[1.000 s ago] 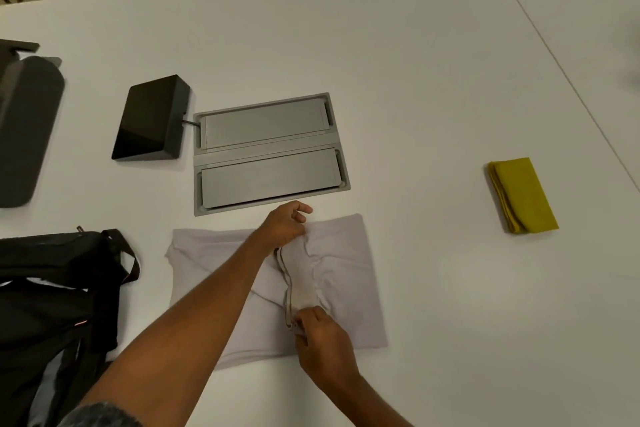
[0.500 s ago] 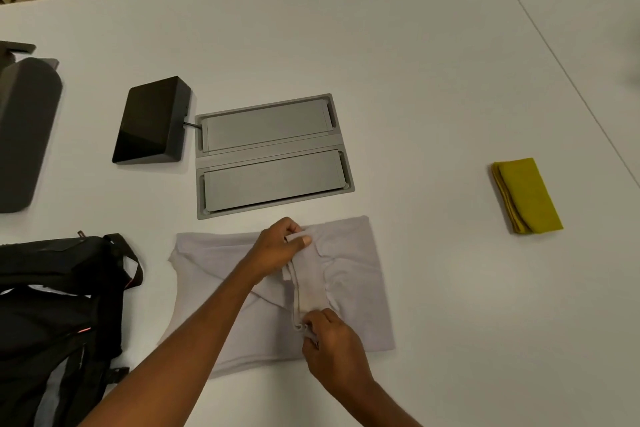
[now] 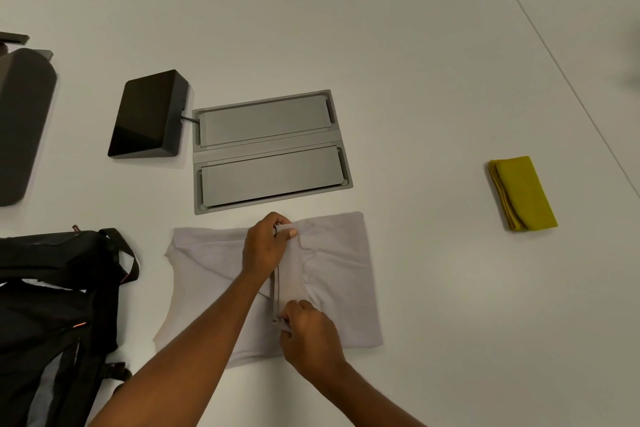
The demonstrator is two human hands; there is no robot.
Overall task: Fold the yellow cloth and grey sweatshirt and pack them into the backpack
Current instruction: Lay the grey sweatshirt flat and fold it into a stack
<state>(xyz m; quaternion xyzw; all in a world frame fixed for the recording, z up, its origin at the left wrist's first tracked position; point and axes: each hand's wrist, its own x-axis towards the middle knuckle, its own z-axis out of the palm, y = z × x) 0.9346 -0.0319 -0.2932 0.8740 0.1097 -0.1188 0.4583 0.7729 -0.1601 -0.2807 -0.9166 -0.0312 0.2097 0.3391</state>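
The grey sweatshirt lies partly folded on the white table near its front edge. My left hand pinches the far end of a folded strip of it, and my right hand pinches the near end of the same strip. The yellow cloth lies folded on the table to the right, apart from both hands. The black backpack rests open at the left edge, beside the sweatshirt.
A grey cable hatch is set in the table just beyond the sweatshirt. A black box stands to its left, with a dark chair back at the far left. A table seam runs on the right.
Both hands have closed on the ends of the sweatshirt's folded strip and pulled it a little straighter; the left thumb now presses on its far end.
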